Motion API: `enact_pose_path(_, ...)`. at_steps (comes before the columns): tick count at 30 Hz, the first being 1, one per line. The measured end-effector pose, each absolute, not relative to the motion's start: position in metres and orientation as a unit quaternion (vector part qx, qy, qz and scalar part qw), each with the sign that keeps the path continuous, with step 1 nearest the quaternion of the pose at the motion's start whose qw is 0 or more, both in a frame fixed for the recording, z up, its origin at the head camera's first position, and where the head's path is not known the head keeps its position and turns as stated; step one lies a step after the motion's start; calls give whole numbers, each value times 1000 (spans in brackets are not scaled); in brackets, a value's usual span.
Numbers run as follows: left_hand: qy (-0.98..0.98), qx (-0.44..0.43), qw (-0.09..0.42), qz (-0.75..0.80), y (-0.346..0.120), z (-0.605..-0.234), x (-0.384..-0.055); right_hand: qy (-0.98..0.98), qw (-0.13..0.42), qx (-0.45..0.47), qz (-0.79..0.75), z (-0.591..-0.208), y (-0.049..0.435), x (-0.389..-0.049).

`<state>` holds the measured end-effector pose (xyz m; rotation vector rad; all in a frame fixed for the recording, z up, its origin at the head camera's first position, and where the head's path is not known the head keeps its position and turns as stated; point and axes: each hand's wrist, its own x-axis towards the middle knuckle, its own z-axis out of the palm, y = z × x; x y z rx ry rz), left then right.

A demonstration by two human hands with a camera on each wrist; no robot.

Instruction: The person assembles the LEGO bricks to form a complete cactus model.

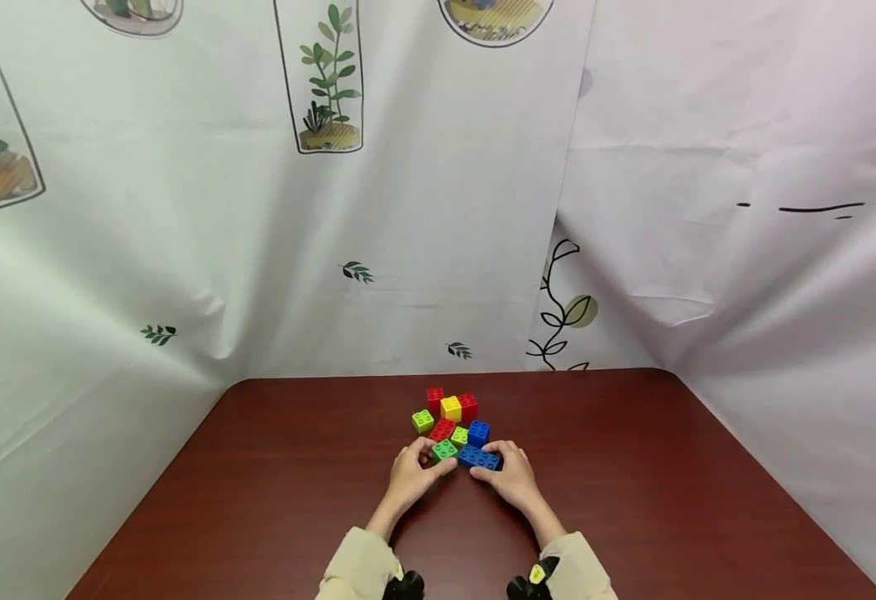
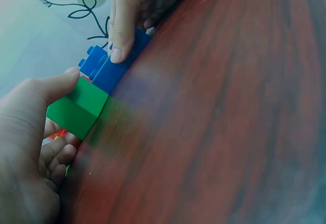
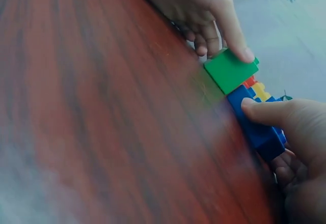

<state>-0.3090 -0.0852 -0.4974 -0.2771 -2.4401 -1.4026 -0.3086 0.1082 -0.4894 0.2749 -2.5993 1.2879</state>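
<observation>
My left hand (image 1: 411, 475) holds a green toy brick (image 1: 444, 450) between thumb and fingers at the near side of a brick cluster. Beside it, my right hand (image 1: 511, 477) grips a long blue brick (image 1: 478, 457), its thumb on the near face in the right wrist view. The green brick (image 3: 232, 70) and the long blue brick (image 3: 254, 122) stand side by side on the table. Just behind them lie a red brick (image 1: 443, 429), a small lime brick (image 1: 460, 436) and another blue brick (image 1: 478, 432). Some fingertips are hidden behind the bricks.
Farther back are a yellow brick (image 1: 450, 408), two red bricks (image 1: 435, 399) and a lime brick (image 1: 422, 420) at the left. The dark red-brown table (image 1: 295, 467) reaches back to a white printed cloth (image 1: 438, 208) hanging behind and at both sides.
</observation>
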Motion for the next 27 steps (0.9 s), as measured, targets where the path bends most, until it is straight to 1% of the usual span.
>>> enact_pose_path(3, -844, -115, 176, -493, -85, -498, -307, -885, 127, 92, 438, -490, 109, -308)
enact_pose_path(6, -844, -105, 163, -500, -85, -498, -308, -885, 133, 88, 438, -491, 110, -308)
enact_pose_path(8, -848, -89, 138, -505, -85, -497, -309, -884, 132, 85, 441, -491, 110, -308)
enact_pose_path(11, -852, -73, 122, -504, -86, -496, -310, -882, 130, 80, 446, -491, 110, -308)
enact_pose_path(18, -858, -82, 116, -494, -89, -495, -310, -876, 111, 62, 465, -488, 110, -307)
enact_pose_path(27, -858, -94, 123, -490, -89, -496, -308, -857, 75, 53, 507, -488, 113, -304)
